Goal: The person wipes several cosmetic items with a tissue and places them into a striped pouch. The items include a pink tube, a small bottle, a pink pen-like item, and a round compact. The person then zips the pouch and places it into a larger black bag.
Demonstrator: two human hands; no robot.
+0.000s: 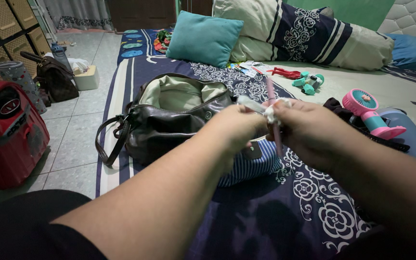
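Note:
My left hand [237, 126] and my right hand [306, 129] meet above the mattress, both pinching a crumpled white tissue [271, 110]. A thin pink pen-like stick [273, 115] stands upright between the fingers of my right hand. Just behind the hands lies an open dark leather handbag [169, 120] with a pale lining showing. Under my hands a blue striped pouch [249, 166] rests on the navy floral bedsheet [314, 202].
A pink hand-held fan [368, 110] lies on the right beside a blue case [410, 135]. A teal cushion [203, 38], striped pillows [309, 33] and small teal and red items sit further back. On the tiled floor to the left stand a red case [8, 132] and a brown bag [56, 77].

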